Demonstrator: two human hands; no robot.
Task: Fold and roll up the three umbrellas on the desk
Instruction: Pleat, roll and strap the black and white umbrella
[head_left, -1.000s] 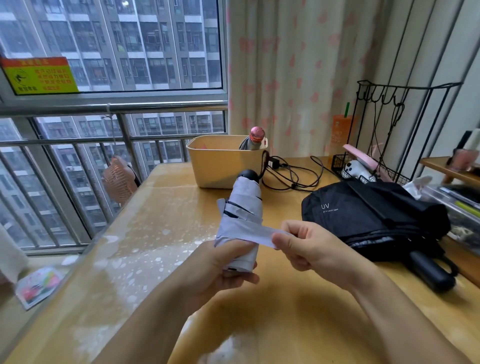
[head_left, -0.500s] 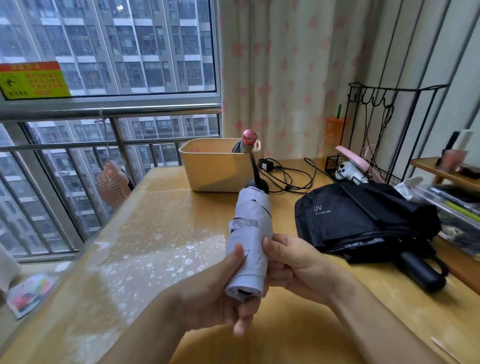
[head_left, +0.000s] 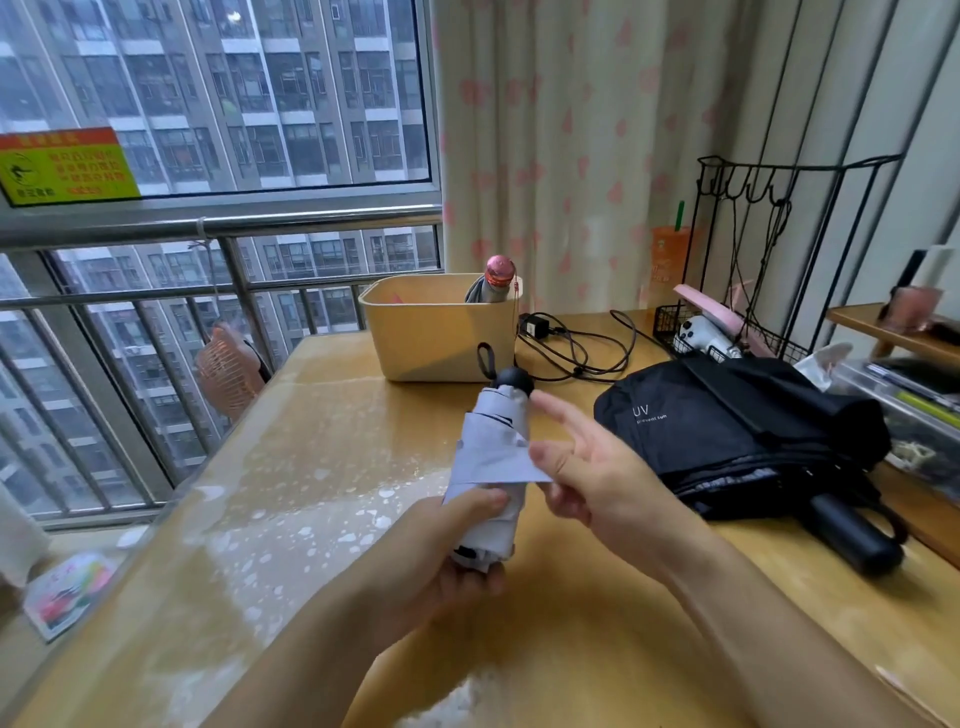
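Tower blocks fill the window (head_left: 234, 93) on the far left, and a pale curtain (head_left: 571, 130) with pink spots hangs at the far right. Below them I've got the yellow wooden desk (head_left: 322, 467) running toward me, glossy and flecked with white on its left side.

Biggest thing on it: the black umbrella (head_left: 727, 431), lying on the right side as a loose heap of fabric with "UV" printed on it, its thick black handle (head_left: 852, 535) pointing near and right. Behind it stands a black wire rack (head_left: 769, 249). At the far middle sits a beige bin (head_left: 431, 332), and a grey umbrella (head_left: 493, 283) with a pink cap pokes up out of its right end. Black cables (head_left: 576, 348) sprawl on the desk just right of the bin.

Now the action, centre frame. The white umbrella (head_left: 491, 441) is up off the desk, rolled tight, its black cap and loop pointing away toward the bin. My view has the left hand (head_left: 441, 551) wrapped around its near end, thumb on top, fingers curled underneath, a firm grasp. The right hand (head_left: 592, 473) is just right of the roll, released, with its fingers splayed and straight and slightly blurred. Its thumb sits against the tip of the strap (head_left: 511, 467), which sticks out sideways from the roll, not fastened down.
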